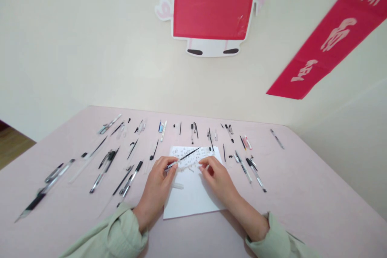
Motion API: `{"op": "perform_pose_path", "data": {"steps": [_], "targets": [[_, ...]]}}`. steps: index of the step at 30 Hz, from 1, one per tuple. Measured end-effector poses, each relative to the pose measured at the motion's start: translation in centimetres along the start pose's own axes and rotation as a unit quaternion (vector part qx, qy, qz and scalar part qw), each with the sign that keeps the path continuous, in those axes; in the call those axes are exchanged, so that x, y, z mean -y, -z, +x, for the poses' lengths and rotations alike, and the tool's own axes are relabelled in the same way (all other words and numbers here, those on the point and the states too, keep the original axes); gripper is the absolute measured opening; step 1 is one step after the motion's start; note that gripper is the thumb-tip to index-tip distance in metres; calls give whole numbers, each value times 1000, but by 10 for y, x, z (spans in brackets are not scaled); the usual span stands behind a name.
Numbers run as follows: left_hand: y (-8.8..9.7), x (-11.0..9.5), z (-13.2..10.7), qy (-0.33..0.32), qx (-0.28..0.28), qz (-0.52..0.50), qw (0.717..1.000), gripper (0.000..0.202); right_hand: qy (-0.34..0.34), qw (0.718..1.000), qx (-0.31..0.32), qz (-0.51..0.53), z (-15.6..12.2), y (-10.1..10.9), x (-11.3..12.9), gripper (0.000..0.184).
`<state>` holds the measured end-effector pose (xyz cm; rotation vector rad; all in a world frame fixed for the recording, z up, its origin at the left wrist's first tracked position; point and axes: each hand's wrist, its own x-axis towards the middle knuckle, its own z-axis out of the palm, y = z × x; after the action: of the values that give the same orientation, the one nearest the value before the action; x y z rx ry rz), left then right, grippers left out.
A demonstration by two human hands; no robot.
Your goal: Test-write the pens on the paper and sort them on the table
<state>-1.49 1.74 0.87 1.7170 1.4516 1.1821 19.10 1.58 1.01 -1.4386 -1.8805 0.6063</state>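
My left hand (160,177) is closed, thumb and fingers pinching a thin dark pen refill (189,154). The refill slants up to the right above a white sheet of paper (193,203). My right hand (218,177) is also closed, fingertips together over the paper's right side; whatever they pinch is too small and pale to make out. Handwriting covers the upper part of the sheet. A translucent tube-like piece (177,186) lies on the paper beside my left thumb. Near the sheet's top right edge is a small black piece (210,149).
Pens and pen parts lie spread over the pink tabletop (302,201): a capped black pen (133,179) on the left, another pen (256,174) on the right, a red-and-white piece (248,142), and a lone pen (277,139) far right. A wall (121,68) stands behind.
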Motion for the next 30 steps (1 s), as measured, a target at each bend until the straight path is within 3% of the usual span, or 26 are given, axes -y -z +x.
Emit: {"op": "perform_pose_path", "data": {"steps": [2,6,10,13,17,23,30], "targets": [[-1,1,0,1,0,-5,1000,18,22,996,43,-77,0,-3,9,13],[-2,4,0,3,9,-6,1000,18,32,976,62,-207,6,-14,21,15],[-2,4,-1,8,17,-5,1000,19,48,967,67,-241,9,-24,21,9],[-2,3,-1,12,22,-5,1000,19,53,977,60,-196,7,-24,18,10],[-1,2,-1,10,19,0,1000,20,-1,1000,2,-30,8,-13,7,6],[-1,4,-1,-4,16,18,1000,19,-33,979,-108,171,20,-2,-11,8],[-2,6,0,1,32,25,999,20,-29,968,-119,219,19,-3,-8,11]]}}
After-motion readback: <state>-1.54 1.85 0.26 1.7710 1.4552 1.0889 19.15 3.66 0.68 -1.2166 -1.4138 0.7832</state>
